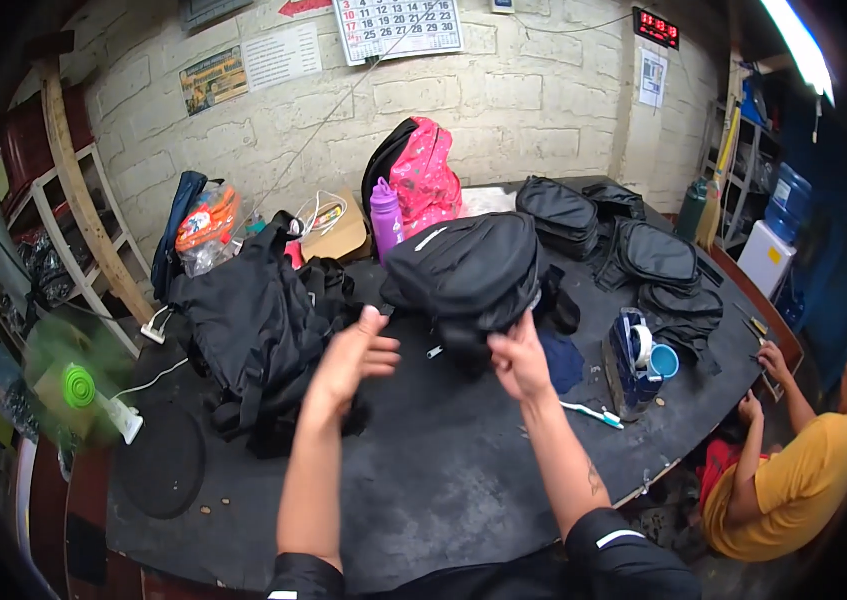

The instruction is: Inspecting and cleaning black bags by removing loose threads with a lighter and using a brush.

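Note:
A black zippered bag [474, 265] is at the middle of the dark table, its lower side in shadow and a little blurred. My right hand [522, 362] is closed on its near right edge. My left hand [354, 358] is to the left of this bag with its fingers stretched out and nothing in them. Close by on the left lies a heap of black bags with straps [254, 320]. A light zipper pull [435, 352] shows under the near edge of the held bag.
Several small black bags [657, 255] lie at the right. Nearer are a tape dispenser [632, 365], blue tape roll [663, 362] and toothbrush [596, 415]. A purple bottle [386, 220] and pink backpack [427, 175] stand behind. A green fan [79, 385] blurs at left; a person in yellow [794, 490] works at right.

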`<state>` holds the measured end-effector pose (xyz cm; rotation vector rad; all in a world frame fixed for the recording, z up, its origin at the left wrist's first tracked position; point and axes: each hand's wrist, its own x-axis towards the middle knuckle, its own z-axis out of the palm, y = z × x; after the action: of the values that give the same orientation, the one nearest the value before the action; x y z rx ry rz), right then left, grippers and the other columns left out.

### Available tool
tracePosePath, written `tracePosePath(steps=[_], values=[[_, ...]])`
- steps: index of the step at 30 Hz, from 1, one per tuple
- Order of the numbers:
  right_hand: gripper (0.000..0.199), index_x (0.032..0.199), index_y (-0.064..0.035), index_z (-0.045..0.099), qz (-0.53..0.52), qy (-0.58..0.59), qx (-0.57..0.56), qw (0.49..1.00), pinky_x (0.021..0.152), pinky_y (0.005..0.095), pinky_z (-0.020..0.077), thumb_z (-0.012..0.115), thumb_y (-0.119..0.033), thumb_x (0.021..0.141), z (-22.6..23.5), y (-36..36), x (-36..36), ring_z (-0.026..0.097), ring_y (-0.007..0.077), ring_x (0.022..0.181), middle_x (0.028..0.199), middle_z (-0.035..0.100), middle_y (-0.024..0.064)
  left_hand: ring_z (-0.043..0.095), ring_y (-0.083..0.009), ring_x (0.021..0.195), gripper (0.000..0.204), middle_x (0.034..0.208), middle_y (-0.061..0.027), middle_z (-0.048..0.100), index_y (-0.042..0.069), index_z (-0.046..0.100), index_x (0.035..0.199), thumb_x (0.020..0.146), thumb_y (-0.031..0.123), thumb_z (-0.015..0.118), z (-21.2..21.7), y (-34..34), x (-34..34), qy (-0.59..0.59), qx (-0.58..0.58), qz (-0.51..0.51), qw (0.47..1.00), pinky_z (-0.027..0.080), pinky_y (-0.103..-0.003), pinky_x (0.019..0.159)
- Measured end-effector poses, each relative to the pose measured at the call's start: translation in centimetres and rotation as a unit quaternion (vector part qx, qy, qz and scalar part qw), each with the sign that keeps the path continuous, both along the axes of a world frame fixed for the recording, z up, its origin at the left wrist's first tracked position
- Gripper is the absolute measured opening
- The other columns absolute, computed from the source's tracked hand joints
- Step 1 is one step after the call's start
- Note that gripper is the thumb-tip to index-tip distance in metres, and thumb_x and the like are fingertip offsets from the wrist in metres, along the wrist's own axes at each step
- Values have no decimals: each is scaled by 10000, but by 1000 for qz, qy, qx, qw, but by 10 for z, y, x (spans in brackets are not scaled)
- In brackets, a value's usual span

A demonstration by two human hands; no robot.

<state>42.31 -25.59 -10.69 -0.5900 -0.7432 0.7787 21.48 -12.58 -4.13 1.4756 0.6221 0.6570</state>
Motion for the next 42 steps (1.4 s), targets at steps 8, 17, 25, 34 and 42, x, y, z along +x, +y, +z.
tracePosePath(steps=[8, 17, 25, 34, 42], values=[[130, 892, 5, 593, -178, -634, -263, 705, 582, 301, 452, 619, -76, 793, -25, -87, -46, 581, 179, 647, 765, 575, 126, 601, -158, 910, 423, 1023, -83, 617, 16, 486, 1142, 749, -29, 635, -107, -34, 7, -259, -159, 138, 943, 473, -286, 838], [319, 1029, -31, 580, -363, -511, -253, 737, 547, 244, 416, 703, -82, 739, -1, -70, -69, 498, 118, 586, 764, 531, 56, 468, -231, 1182, 925, 1361, -101, 383, 124, 110, 1456, 642, -167, 437, -94, -128, 4, -361, -204, 9, 910, 437, -306, 935], [197, 843, 6, 556, -259, -350, -258, 862, 515, 213, 393, 701, -72, 734, -24, -62, -60, 433, 69, 546, 722, 493, 19, 486, -222, 1166, 859, 1323, -114, 435, 69, 249, 1413, 585, -101, 400, -106, -136, 0, -380, -189, 47, 904, 429, -294, 937], [229, 742, -10, 479, -280, -403, -301, 818, 513, 269, 408, 643, -164, 786, -27, -69, -66, 483, 128, 518, 593, 500, 58, 532, -160, 1060, 369, 1185, -98, 556, -25, 488, 1227, 908, 155, 537, -100, -139, 7, -259, -178, 85, 946, 404, -284, 930], [190, 768, -25, 521, -167, -262, -278, 909, 436, 201, 372, 575, -162, 888, -30, -78, -54, 481, 44, 469, 574, 533, 7, 553, -145, 1012, 308, 1126, -80, 590, -17, 534, 1171, 926, 170, 531, -111, -144, 2, -296, -170, 63, 938, 415, -277, 909]])
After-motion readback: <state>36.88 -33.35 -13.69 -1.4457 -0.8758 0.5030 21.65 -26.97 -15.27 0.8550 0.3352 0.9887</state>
